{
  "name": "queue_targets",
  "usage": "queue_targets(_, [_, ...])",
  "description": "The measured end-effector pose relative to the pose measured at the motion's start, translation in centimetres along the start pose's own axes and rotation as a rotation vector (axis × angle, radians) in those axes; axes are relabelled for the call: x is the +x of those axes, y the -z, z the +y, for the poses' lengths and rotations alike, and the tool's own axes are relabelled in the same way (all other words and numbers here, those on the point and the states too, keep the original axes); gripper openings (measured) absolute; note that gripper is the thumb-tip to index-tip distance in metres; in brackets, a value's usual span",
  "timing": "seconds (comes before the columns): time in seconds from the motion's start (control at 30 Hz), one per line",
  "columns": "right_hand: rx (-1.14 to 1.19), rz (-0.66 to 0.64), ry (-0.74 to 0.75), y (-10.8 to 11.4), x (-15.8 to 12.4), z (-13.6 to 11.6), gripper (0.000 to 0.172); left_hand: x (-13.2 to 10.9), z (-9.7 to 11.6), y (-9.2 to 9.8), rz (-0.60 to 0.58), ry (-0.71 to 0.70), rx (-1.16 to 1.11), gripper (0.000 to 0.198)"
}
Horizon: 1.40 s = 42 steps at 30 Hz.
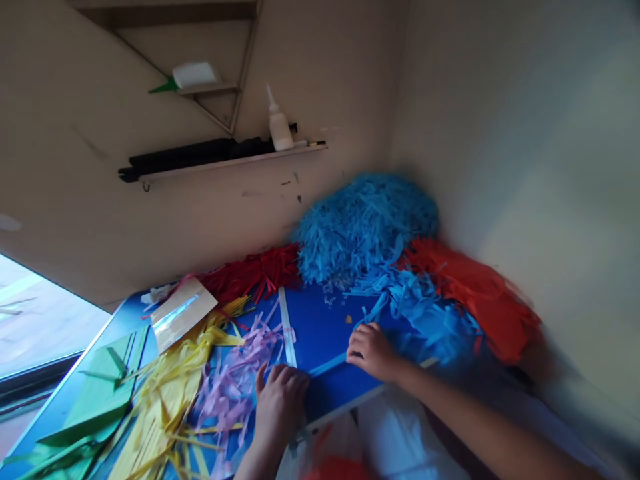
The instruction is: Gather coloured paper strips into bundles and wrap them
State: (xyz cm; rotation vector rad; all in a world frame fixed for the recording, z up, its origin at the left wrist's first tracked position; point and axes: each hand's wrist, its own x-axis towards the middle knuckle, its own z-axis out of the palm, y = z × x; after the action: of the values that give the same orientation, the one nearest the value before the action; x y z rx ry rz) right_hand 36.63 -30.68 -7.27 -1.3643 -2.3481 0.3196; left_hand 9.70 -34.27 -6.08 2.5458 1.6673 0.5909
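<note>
A narrow blue paper strip stretches low over the blue tabletop between my two hands. My right hand pinches it, and more of the strip trails beyond the fingers towards a loose heap of blue fringed paper. At its other end, my left hand has curled fingers closed on the strip; their tips are partly hidden. Lilac paper strips lie tangled just left of my left hand. Small clear bits are scattered on the table beyond my right hand.
A large blue fringed paper pile fills the back corner, with red-orange paper right of it and dark red strips left. Yellow strips, green paper and a shiny card cover the left. A wall shelf holds a glue bottle.
</note>
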Motion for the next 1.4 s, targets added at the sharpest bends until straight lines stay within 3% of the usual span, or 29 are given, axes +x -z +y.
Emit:
queue_targets(0.33, [-0.022,-0.147,-0.204,0.7,2.0,-0.8,0.010,1.7,1.1,0.3,-0.090,0.093,0.040,0.022])
queue_targets(0.47, [-0.062,-0.163,-0.229,1.3,2.4,-1.4,0.011,2.2,1.0,0.5,-0.096,0.100,0.063,0.012])
queue_targets(0.53, [-0.096,-0.151,-0.152,1.6,2.3,-1.7,0.007,2.3,1.0,0.7,-0.098,0.065,0.063,0.012])
queue_targets(0.7, [-0.202,-0.128,0.341,1.1,2.1,-2.4,0.010,2.3,1.7,1.1,-0.118,-0.164,0.123,0.026])
queue_targets(0.83, [-0.322,-0.103,0.439,0.0,2.8,-2.3,0.022,2.6,2.2,0.9,-0.104,-0.197,0.114,0.020])
queue_targets(1.03, [-0.234,-0.086,0.289,-0.3,3.4,-2.8,0.011,3.1,2.6,-0.2,-0.027,-0.148,0.091,0.015])
queue_targets(1.17, [-0.267,0.003,0.313,-1.5,2.8,-3.5,0.012,2.8,3.0,-0.7,-0.005,-0.126,0.107,0.017])
queue_targets(1.27, [-0.281,0.014,0.301,-1.7,1.9,-2.6,0.019,2.3,2.8,-0.5,-0.006,-0.115,0.114,0.022])
queue_targets(1.4, [-0.186,0.007,0.213,-0.1,0.6,-0.5,0.014,1.6,1.6,-0.1,-0.020,-0.088,0.105,0.022])
